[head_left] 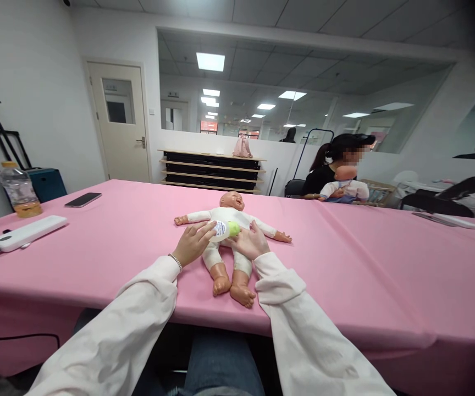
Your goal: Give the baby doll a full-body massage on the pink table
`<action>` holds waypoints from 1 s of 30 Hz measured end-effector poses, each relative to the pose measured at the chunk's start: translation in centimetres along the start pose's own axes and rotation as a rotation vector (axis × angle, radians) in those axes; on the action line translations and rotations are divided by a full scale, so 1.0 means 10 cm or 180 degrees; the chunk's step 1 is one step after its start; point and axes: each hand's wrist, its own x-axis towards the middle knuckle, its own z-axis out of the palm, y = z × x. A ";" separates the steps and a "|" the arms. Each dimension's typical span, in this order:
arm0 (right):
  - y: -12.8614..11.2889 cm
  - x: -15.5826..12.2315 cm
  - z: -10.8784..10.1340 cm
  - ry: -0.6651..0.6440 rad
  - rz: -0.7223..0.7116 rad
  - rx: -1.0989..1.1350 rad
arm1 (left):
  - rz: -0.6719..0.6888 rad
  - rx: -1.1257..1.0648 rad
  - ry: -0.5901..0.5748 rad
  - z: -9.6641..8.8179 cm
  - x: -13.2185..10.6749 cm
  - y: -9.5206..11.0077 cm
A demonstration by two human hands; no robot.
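Note:
A baby doll (231, 220) in a white suit lies on its back on the pink table (344, 264), feet toward me. My left hand (192, 243) is closed around a small white bottle with a green cap (226, 229), held over the doll's belly. My right hand (250, 243) rests against the doll's right side, its fingers touching the bottle's green cap end. Both arms wear white sleeves.
At the left stand a plastic bottle (18, 190), a white power strip (27, 233) and a dark phone (83, 199). Across the table at the right, another person (332, 165) holds a second doll (344, 187). A door (120, 121) and low shelves (210, 170) are behind.

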 end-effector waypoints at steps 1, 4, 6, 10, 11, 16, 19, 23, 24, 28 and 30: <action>0.00 0.00 -0.01 -0.0008 0.0022 -0.0016 | 0.0018 0.0045 -0.0043 0.01 -0.01 0.00; -0.01 0.01 -0.04 0.0021 0.0045 -0.0024 | -0.0017 0.0113 -0.0013 0.02 -0.02 0.00; -0.01 0.02 -0.06 0.0020 0.0029 -0.0006 | -0.0063 0.0094 0.0100 0.01 -0.01 0.01; -0.01 0.01 -0.04 -0.0055 0.0063 0.0006 | 0.0152 0.0086 0.0130 -0.03 0.02 0.03; -0.01 0.01 -0.03 -0.0052 0.0061 0.0012 | 0.0154 0.0117 0.0124 -0.04 0.03 0.03; 0.00 0.01 -0.03 -0.0006 0.0033 0.0117 | -0.0148 0.0202 0.0132 -0.05 0.04 0.04; 0.00 0.02 -0.07 0.0003 0.0095 0.0099 | -0.0070 0.0175 0.0052 -0.04 0.03 0.03; 0.00 0.03 -0.09 -0.0059 0.0061 0.0116 | -0.0223 0.0132 0.0114 -0.03 0.02 0.03; 0.00 0.03 -0.09 -0.0080 0.0052 0.0111 | -0.0251 0.0115 0.0120 -0.02 0.02 0.03; 0.00 0.03 -0.08 -0.0047 0.0100 0.0019 | -0.0342 -0.0034 -0.0076 -0.01 0.00 0.02; 0.00 0.03 -0.08 -0.0006 0.0081 0.0069 | -0.0566 -0.0139 -0.0214 -0.01 -0.01 0.02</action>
